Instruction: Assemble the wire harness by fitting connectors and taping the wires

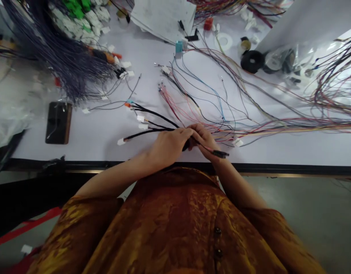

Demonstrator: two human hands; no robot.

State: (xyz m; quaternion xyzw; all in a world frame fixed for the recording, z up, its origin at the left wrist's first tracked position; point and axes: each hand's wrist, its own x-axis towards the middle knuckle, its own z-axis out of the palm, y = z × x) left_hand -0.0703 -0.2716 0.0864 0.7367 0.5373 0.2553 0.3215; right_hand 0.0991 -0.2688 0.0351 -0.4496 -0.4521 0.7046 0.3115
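Observation:
Near the table's front edge both hands meet on a wire harness (152, 113), whose black-wrapped branches fan out to the left and end in small white, orange and teal connectors. My left hand (172, 144) is closed over the joint of these branches. Pressed against it, my right hand (203, 140) pinches the same bundle. Across the right palm and wrist lies a short lead with a black end (220, 153). A dark piece, perhaps tape, shows partly below the fingers; they hide the rest. Pink and red wires (175, 104) spread just beyond the hands.
Long coloured wires (278, 127) run off to the right. A phone (58, 122) lies at the left, below a thick bundle of dark blue wires (58, 49). Paper sheets (161, 17), a teal connector (179, 46) and a black tape roll (252, 61) are farther back.

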